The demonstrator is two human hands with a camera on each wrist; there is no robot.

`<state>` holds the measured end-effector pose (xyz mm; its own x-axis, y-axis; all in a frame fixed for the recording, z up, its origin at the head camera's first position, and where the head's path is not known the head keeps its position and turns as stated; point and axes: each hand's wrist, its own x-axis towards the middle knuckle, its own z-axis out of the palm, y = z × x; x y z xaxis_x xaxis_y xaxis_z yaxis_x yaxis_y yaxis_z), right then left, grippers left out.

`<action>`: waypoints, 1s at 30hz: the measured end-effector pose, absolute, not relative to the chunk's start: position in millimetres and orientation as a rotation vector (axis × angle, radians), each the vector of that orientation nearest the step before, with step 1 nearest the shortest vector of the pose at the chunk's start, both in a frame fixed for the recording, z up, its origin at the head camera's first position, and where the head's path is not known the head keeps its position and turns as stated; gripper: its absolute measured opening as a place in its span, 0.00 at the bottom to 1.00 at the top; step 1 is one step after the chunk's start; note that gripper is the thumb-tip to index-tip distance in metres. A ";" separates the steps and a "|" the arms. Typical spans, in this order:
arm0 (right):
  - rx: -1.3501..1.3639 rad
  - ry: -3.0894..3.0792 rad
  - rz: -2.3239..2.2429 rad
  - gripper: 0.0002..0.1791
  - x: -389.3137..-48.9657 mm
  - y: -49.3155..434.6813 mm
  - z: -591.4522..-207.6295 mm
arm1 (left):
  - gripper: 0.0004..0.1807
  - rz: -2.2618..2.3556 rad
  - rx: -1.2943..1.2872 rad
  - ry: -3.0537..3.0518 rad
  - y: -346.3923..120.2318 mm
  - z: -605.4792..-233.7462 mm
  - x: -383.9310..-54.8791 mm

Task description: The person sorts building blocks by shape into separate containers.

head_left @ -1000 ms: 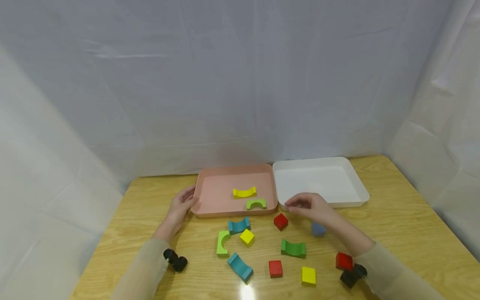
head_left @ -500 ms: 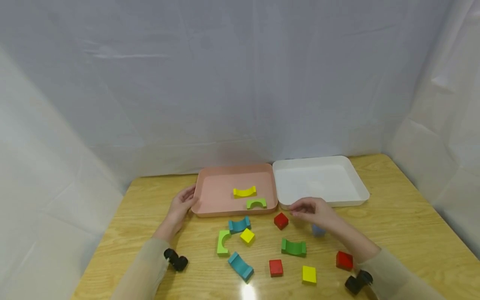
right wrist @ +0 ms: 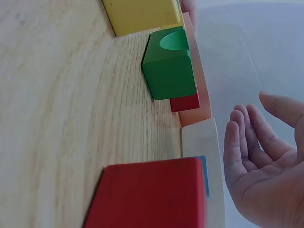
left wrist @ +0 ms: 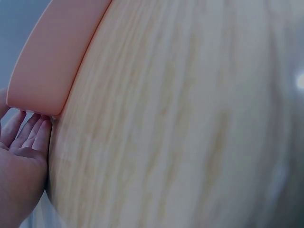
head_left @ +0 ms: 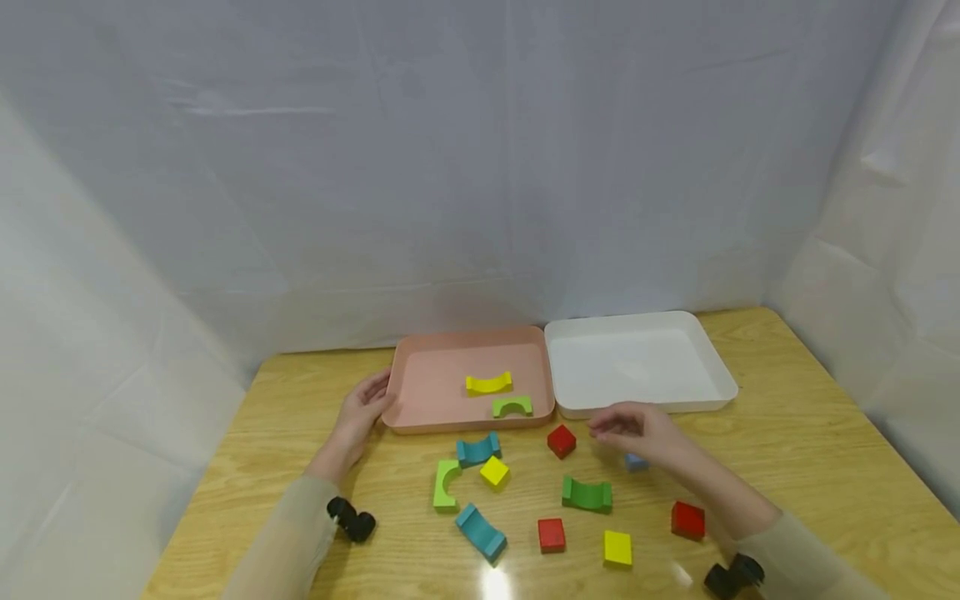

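My left hand rests against the left end of the pink tray, its fingers fairly straight along the wall. In the left wrist view, the fingertips of the left hand touch the tray's end. A yellow arch block and a light green arch block lie inside this tray. Over the table, just in front of the white tray, my right hand hovers with loosely bent fingers and holds nothing. A red cube sits left of its fingertips, and a blue block is partly hidden under the hand.
Nearer me lie two teal arch blocks, a light green arch block, a green arch block, yellow blocks and red blocks. White sheeting hangs behind the table and at its sides.
My right hand has drawn back toward me and slightly right, away from the white tray's front edge. The left hand and the blocks have stayed in place.
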<state>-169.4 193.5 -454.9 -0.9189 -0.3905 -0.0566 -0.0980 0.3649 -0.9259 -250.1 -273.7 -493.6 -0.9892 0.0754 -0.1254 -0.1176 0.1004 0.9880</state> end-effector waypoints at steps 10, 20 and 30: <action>-0.462 2.292 -1.560 0.18 -161.3 201.1 -457.5 | 0.33 2.017 -0.040 2.217 -273.4 -493.1 -250.1; -0.490 2.297 -1.542 0.17 -151.6 206.2 -462.0 | 0.32 2.027 -0.035 2.215 -273.4 -493.4 -250.0; -0.542 2.266 -1.550 0.18 -142.3 209.4 -465.3 | 0.33 2.030 -0.041 2.213 -273.5 -494.9 -250.7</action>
<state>-142.3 209.4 -465.3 -0.8688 -0.4910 -0.0645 -0.1179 0.3314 -0.9361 -250.7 -273.5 -494.9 -0.9900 0.0735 -0.1203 -0.1135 0.0904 0.9894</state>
